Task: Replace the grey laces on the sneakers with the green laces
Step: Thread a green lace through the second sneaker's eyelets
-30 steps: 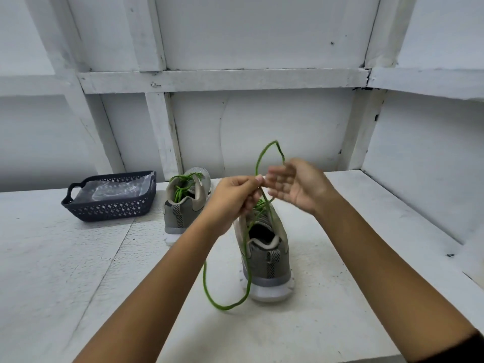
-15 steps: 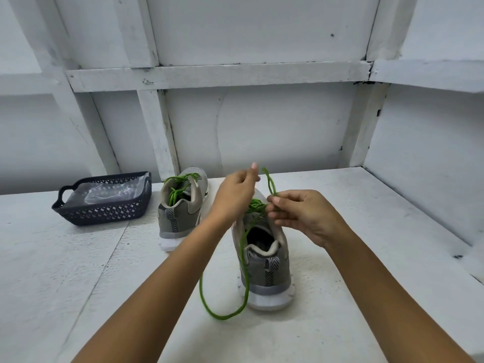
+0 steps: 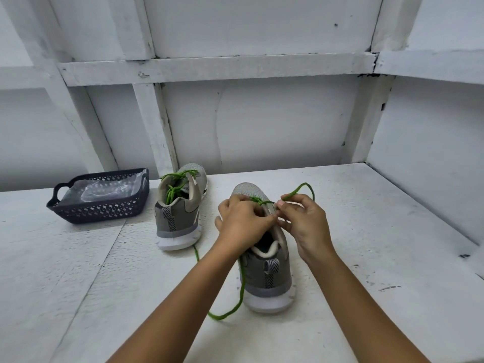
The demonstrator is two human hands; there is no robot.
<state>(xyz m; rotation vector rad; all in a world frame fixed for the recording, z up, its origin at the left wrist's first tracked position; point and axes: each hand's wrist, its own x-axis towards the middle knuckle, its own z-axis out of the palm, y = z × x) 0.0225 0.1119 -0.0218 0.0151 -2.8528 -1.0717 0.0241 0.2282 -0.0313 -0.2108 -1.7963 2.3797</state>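
Observation:
Two grey sneakers stand heel-toward-me on the white table. The left sneaker (image 3: 180, 208) carries a green lace through its eyelets. Over the tongue of the right sneaker (image 3: 265, 271) my left hand (image 3: 242, 224) curls its fingers at the eyelets, hiding what it grips. My right hand (image 3: 305, 224) pinches the green lace (image 3: 301, 191) beside the shoe's right eyelets; a loop of it arcs up to the right. Another length of the lace trails down the shoe's left side onto the table.
A dark plastic basket (image 3: 102, 208) with clear plastic inside sits at the back left of the table (image 3: 366, 258). White framed walls close the back and the right side.
Both hands have dropped from above the right sneaker down onto its eyelets. The raised lace loop has come down and now arcs to the right.

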